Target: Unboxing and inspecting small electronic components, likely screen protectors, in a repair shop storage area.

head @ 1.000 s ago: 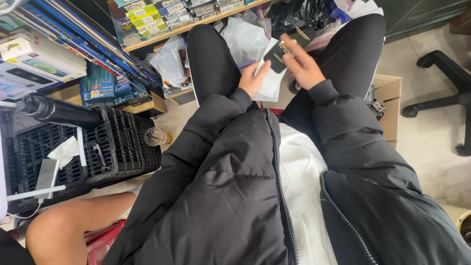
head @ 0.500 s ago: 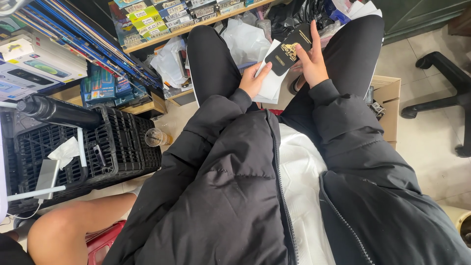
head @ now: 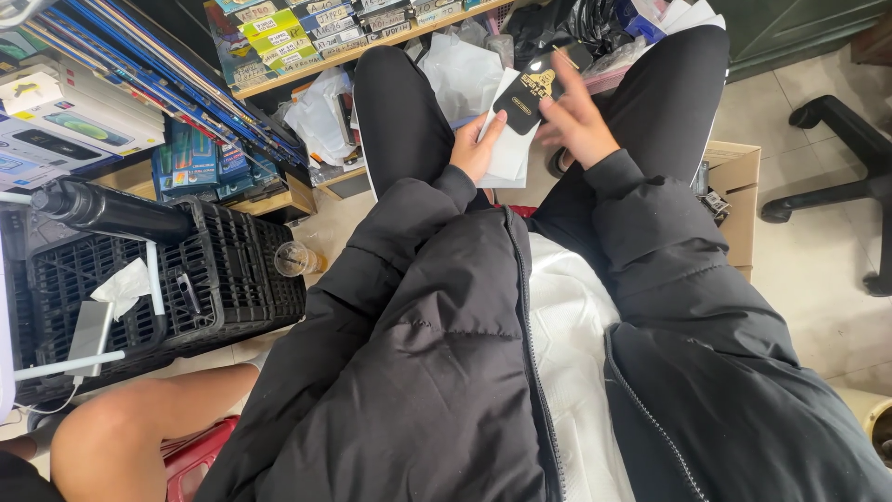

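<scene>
Black card packet point(head: 531, 96) with a gold emblem sits at roughly 12 o'clock in the head view, over the person's lap between the knees. Left hand point(head: 478, 147) holds a flat white sleeve point(head: 509, 149), thumb on top and fingers curled beneath; the packet's lower end touches or enters that sleeve, which of the two cannot be told. Right hand point(head: 578, 121) is motion-blurred against the packet's right edge, fingers spread fairly wide; whether it actually grips the packet cannot be told.

Risk, as judged: with the right hand loose and moving, the packet could slip from the sleeve and drop between the legs onto the cluttered floor. The thin sleeve, pinched at one side only, could buckle or crease.

Containers: a black plastic crate point(head: 232, 279) at 9 o'clock holds a crumpled white tissue point(head: 125, 284) and a white rod, with a black cylinder point(head: 107, 212) lying along its top rim. A cardboard box point(head: 739, 186) at 3 o'clock, beside the right knee, holds small dark parts, indistinct. A clear cup point(head: 293, 259) lies just beside the crate.
</scene>
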